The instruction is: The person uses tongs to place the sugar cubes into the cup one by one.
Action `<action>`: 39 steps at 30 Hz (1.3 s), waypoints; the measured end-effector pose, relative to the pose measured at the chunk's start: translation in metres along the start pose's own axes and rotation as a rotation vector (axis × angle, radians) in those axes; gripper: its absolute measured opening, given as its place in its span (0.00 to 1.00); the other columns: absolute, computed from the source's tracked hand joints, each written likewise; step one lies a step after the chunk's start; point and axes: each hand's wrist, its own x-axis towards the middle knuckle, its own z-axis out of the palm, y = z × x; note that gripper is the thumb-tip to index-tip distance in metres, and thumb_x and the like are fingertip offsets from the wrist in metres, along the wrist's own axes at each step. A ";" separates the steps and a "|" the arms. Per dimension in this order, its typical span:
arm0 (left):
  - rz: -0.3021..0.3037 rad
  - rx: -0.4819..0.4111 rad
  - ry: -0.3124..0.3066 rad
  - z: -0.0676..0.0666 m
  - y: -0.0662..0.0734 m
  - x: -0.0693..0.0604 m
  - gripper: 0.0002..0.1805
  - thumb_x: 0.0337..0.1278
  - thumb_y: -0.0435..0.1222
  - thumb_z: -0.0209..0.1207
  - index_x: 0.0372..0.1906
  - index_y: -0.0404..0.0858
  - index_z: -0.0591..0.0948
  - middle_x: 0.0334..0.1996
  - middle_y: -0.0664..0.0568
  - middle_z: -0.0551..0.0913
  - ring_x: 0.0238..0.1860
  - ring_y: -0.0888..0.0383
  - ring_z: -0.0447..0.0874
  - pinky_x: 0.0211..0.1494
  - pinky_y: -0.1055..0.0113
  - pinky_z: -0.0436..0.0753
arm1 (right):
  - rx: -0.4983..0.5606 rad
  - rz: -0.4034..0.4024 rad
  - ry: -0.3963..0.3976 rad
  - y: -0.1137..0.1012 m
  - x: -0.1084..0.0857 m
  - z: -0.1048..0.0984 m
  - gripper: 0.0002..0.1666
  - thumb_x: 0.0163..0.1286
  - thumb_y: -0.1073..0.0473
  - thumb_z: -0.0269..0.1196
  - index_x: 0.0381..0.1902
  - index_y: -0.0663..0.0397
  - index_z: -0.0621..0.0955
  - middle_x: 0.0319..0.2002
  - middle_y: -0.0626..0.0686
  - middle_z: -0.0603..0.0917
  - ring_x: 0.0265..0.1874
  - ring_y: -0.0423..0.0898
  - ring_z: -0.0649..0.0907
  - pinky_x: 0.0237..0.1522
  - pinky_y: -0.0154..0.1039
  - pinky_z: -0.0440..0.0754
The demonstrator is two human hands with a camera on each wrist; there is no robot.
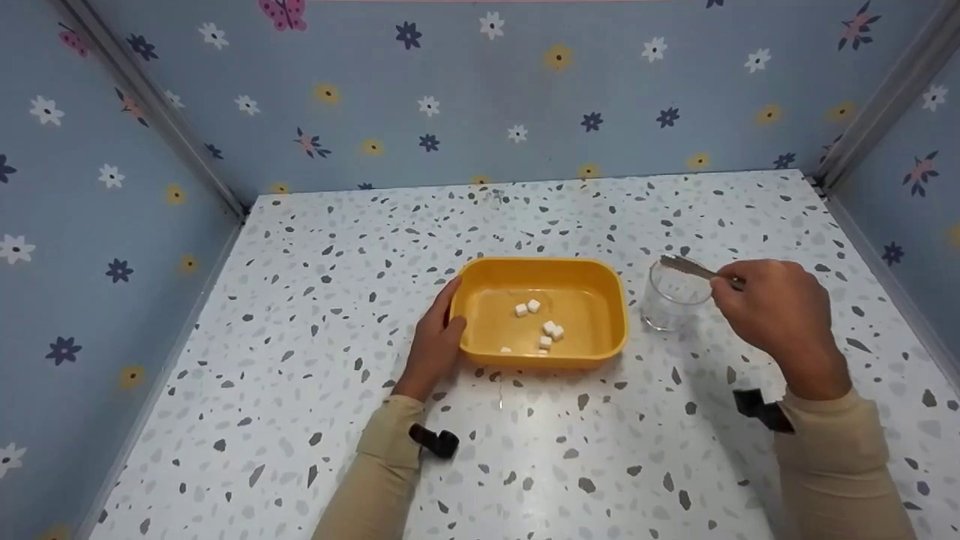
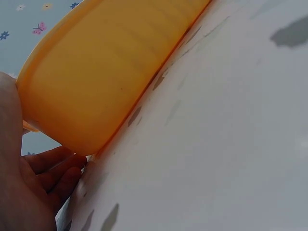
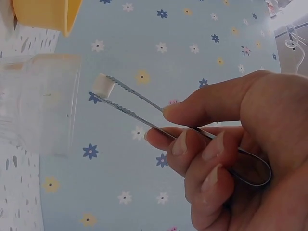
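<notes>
My left hand holds the left end of a yellow plastic tub, its fingers against the outer wall; in the left wrist view several fingertips lie near the tub's lower edge. Several small white cubes lie on the tub floor. Metal tongs with toothed tips are pinched between the thumb and fingers of my right hand. Between the tong tips, in the right wrist view, is one white cube. The tips are over the mouth of a clear glass, right of the tub.
A white speckled tabletop lies under everything. Flower-patterned blue panels stand behind it and along both sides. Black straps with small mounts are on both sleeved wrists.
</notes>
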 end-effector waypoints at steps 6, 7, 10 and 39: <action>-0.004 0.005 0.006 0.000 0.000 0.000 0.34 0.67 0.37 0.47 0.77 0.60 0.61 0.73 0.65 0.64 0.68 0.64 0.66 0.71 0.62 0.65 | -0.007 0.041 -0.073 0.002 0.003 -0.003 0.17 0.67 0.61 0.55 0.35 0.56 0.90 0.27 0.55 0.86 0.17 0.47 0.75 0.15 0.42 0.66; -0.006 0.006 0.007 -0.001 0.000 -0.001 0.34 0.67 0.37 0.47 0.77 0.60 0.61 0.74 0.65 0.64 0.68 0.63 0.66 0.71 0.61 0.65 | -0.008 0.048 -0.085 0.003 0.003 -0.002 0.17 0.66 0.61 0.55 0.35 0.56 0.90 0.27 0.55 0.87 0.18 0.48 0.75 0.15 0.42 0.66; -0.006 0.005 0.015 -0.001 0.000 -0.001 0.34 0.68 0.37 0.47 0.77 0.61 0.61 0.73 0.65 0.64 0.67 0.63 0.67 0.71 0.62 0.66 | -0.008 0.068 -0.126 0.004 0.006 -0.001 0.17 0.66 0.60 0.54 0.35 0.56 0.90 0.28 0.55 0.87 0.17 0.48 0.76 0.14 0.42 0.66; 0.018 0.018 0.014 0.001 0.000 0.000 0.34 0.67 0.37 0.47 0.78 0.57 0.62 0.74 0.63 0.64 0.69 0.63 0.66 0.72 0.60 0.65 | -0.019 0.111 -0.267 0.013 0.011 0.019 0.19 0.63 0.61 0.54 0.40 0.62 0.90 0.37 0.63 0.87 0.18 0.50 0.77 0.14 0.44 0.68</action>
